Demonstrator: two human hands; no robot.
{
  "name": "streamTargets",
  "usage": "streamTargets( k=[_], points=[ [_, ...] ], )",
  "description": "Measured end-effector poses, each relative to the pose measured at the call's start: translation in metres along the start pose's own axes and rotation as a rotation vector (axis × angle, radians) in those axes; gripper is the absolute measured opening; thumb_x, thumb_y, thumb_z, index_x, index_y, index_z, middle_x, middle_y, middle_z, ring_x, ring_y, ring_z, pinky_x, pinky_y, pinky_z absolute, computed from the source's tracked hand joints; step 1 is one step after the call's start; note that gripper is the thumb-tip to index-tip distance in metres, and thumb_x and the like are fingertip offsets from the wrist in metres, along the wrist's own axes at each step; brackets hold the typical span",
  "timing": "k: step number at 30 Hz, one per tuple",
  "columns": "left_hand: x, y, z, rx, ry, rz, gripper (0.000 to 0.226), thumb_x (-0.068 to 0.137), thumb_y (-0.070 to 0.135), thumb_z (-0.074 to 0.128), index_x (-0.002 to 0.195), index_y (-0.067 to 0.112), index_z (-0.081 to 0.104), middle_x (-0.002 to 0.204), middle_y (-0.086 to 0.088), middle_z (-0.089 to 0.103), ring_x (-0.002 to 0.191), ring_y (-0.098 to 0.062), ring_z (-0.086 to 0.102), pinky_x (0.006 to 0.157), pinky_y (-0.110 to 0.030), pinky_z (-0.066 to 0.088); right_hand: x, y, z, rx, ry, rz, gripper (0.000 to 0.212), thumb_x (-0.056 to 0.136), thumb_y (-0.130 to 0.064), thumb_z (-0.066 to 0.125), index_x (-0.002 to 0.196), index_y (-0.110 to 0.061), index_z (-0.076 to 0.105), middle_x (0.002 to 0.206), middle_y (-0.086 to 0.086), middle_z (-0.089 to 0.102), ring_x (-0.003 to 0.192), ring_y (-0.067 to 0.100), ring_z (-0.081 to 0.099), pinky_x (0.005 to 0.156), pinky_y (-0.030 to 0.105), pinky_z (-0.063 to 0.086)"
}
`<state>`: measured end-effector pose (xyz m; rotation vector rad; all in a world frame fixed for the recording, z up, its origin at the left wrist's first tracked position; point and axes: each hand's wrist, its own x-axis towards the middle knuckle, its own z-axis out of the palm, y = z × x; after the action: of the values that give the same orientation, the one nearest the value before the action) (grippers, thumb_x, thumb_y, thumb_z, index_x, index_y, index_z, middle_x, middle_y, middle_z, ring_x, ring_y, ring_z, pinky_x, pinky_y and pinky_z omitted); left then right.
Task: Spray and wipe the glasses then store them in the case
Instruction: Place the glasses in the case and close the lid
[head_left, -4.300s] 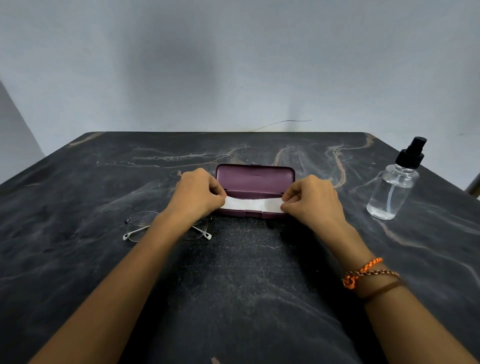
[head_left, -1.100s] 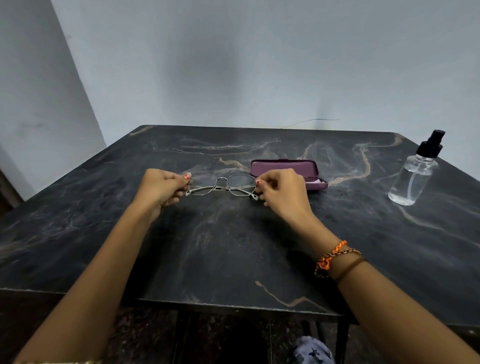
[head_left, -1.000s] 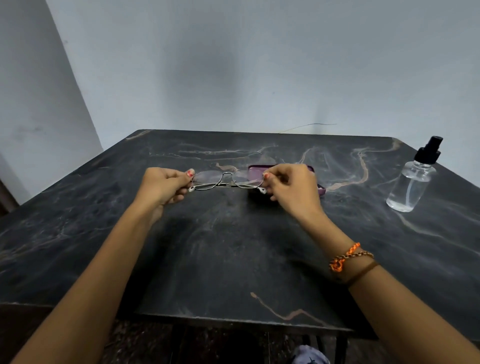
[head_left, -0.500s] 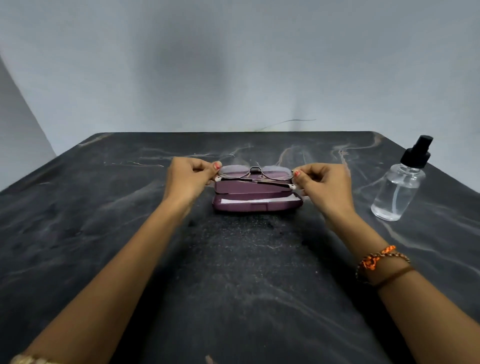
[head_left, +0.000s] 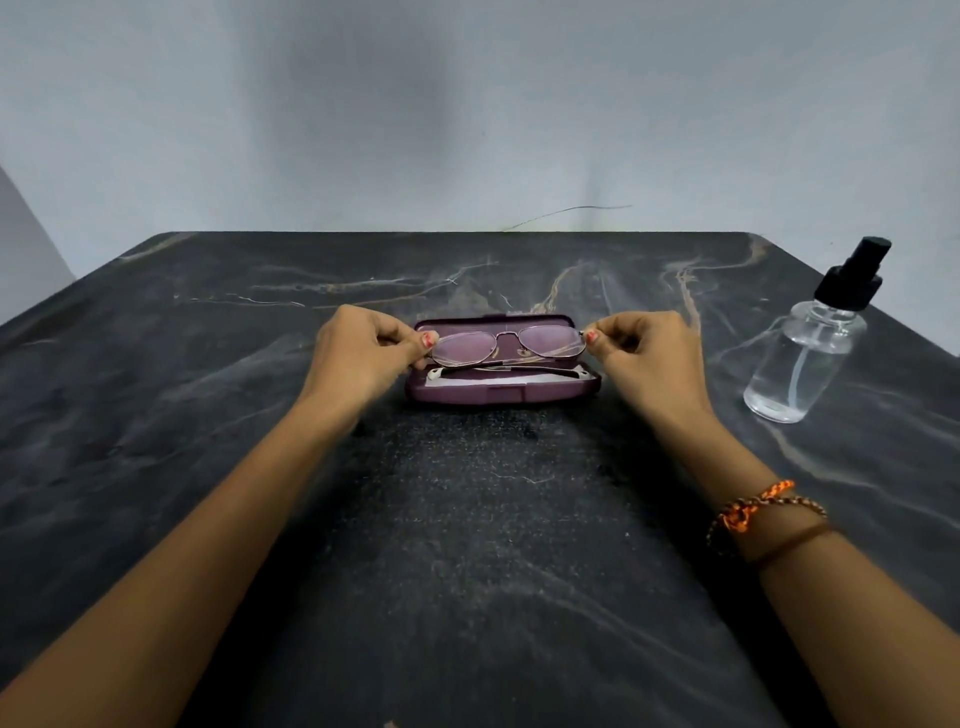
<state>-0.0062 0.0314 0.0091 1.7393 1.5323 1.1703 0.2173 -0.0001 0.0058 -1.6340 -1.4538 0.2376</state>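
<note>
A pair of thin metal-framed glasses, temples folded, is held over the open maroon case, whose raised lid stands behind the lenses and whose tray shows a white cloth lying inside. No brand, label or writing can be read on the case, the frame or the bottle. The left hand pinches the left end of the frame between thumb and forefinger, its other fingers curled under; the right hand pinches the right end the same way, with woven orange and brown bracelets on its wrist. Whether the frame touches the case cannot be told. To the right, well apart from the case, a clear spray bottle with a black pump top stands upright. All of it sits on a black marble-patterned table with pale and tan veins, set against a plain grey-blue wall bearing a thin hairline crack.
</note>
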Motion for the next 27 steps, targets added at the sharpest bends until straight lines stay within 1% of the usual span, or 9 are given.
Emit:
streamTargets(
  k=[2, 5, 10, 13, 17, 20, 22, 23, 27],
  points=[
    [-0.001, 0.002, -0.001, 0.049, 0.014, 0.011, 0.022, 0.075, 0.028, 0.068, 0.057, 0.016, 0.068, 0.067, -0.010, 0.069, 0.070, -0.026, 0.061, 0.073, -0.041, 0.050, 0.000, 0.001, 0.000, -0.034, -0.037, 0.007, 0.013, 0.083, -0.016, 0.062, 0.082, -0.011, 0.073, 0.060, 0.002, 0.059, 0.059, 0.013, 0.051, 0.064, 0.026, 0.038],
    [-0.001, 0.004, -0.003, 0.133, 0.008, 0.034, 0.021, 0.076, 0.028, 0.068, 0.059, 0.014, 0.069, 0.072, -0.013, 0.071, 0.080, -0.034, 0.064, 0.074, -0.041, 0.051, -0.001, 0.000, -0.001, -0.097, -0.072, 0.000, 0.013, 0.083, -0.017, 0.062, 0.083, -0.011, 0.073, 0.063, 0.005, 0.062, 0.063, 0.016, 0.054, 0.064, 0.025, 0.037],
    [-0.004, 0.004, -0.004, 0.166, -0.059, 0.046, 0.023, 0.075, 0.028, 0.068, 0.057, 0.014, 0.066, 0.075, -0.015, 0.070, 0.070, -0.028, 0.057, 0.065, -0.035, 0.045, -0.004, -0.002, -0.003, -0.198, -0.101, -0.040, 0.014, 0.083, -0.012, 0.060, 0.086, -0.011, 0.074, 0.077, 0.009, 0.071, 0.068, 0.017, 0.056, 0.066, 0.023, 0.036],
    [-0.006, 0.004, -0.005, 0.161, -0.088, 0.057, 0.021, 0.074, 0.028, 0.069, 0.058, 0.015, 0.066, 0.070, -0.011, 0.068, 0.060, -0.016, 0.049, 0.055, -0.025, 0.038, -0.005, -0.004, -0.004, -0.232, -0.102, -0.072, 0.015, 0.082, -0.011, 0.059, 0.086, -0.011, 0.074, 0.081, 0.012, 0.072, 0.075, 0.025, 0.061, 0.066, 0.025, 0.040],
    [-0.005, 0.002, -0.005, 0.120, -0.109, 0.025, 0.021, 0.074, 0.028, 0.069, 0.064, 0.009, 0.068, 0.066, -0.013, 0.066, 0.052, -0.016, 0.048, 0.056, -0.026, 0.042, -0.005, -0.004, -0.006, -0.268, -0.116, -0.104, 0.014, 0.082, -0.012, 0.060, 0.087, -0.011, 0.073, 0.081, 0.013, 0.072, 0.080, 0.029, 0.064, 0.066, 0.027, 0.042],
    [-0.004, 0.001, -0.006, 0.064, -0.136, -0.020, 0.020, 0.072, 0.033, 0.069, 0.062, 0.016, 0.066, 0.059, -0.005, 0.065, 0.045, -0.011, 0.050, 0.053, -0.022, 0.047, -0.004, -0.004, -0.008, -0.270, -0.132, -0.116, 0.014, 0.081, -0.013, 0.062, 0.088, -0.012, 0.074, 0.082, 0.014, 0.072, 0.081, 0.029, 0.064, 0.071, 0.033, 0.051],
    [-0.005, 0.001, -0.007, 0.043, -0.161, -0.028, 0.022, 0.067, 0.039, 0.071, 0.059, 0.020, 0.065, 0.043, 0.007, 0.060, 0.038, -0.002, 0.049, 0.046, -0.012, 0.044, -0.003, -0.004, -0.010, -0.270, -0.136, -0.132, 0.013, 0.081, -0.013, 0.063, 0.088, -0.012, 0.074, 0.082, 0.013, 0.073, 0.080, 0.029, 0.064, 0.072, 0.034, 0.052],
    [-0.006, 0.002, -0.007, 0.024, -0.172, -0.033, 0.023, 0.063, 0.041, 0.072, 0.059, 0.019, 0.065, 0.039, 0.009, 0.058, 0.036, 0.001, 0.049, 0.042, -0.009, 0.041, -0.003, -0.004, -0.011, -0.270, -0.142, -0.139, 0.013, 0.080, -0.012, 0.063, 0.087, -0.012, 0.074, 0.082, 0.013, 0.073, 0.079, 0.028, 0.065, 0.072, 0.035, 0.053],
    [-0.007, 0.004, -0.009, -0.015, -0.219, -0.052, 0.041, 0.039, 0.047, 0.076, 0.064, 0.015, 0.068, 0.053, 0.005, 0.065, 0.042, 0.004, 0.054, 0.043, -0.007, 0.041, -0.002, -0.004, -0.012, -0.262, -0.167, -0.145, 0.013, 0.079, -0.011, 0.064, 0.087, -0.012, 0.074, 0.081, 0.010, 0.073, 0.078, 0.024, 0.065, 0.074, 0.039, 0.055]
  ],
)
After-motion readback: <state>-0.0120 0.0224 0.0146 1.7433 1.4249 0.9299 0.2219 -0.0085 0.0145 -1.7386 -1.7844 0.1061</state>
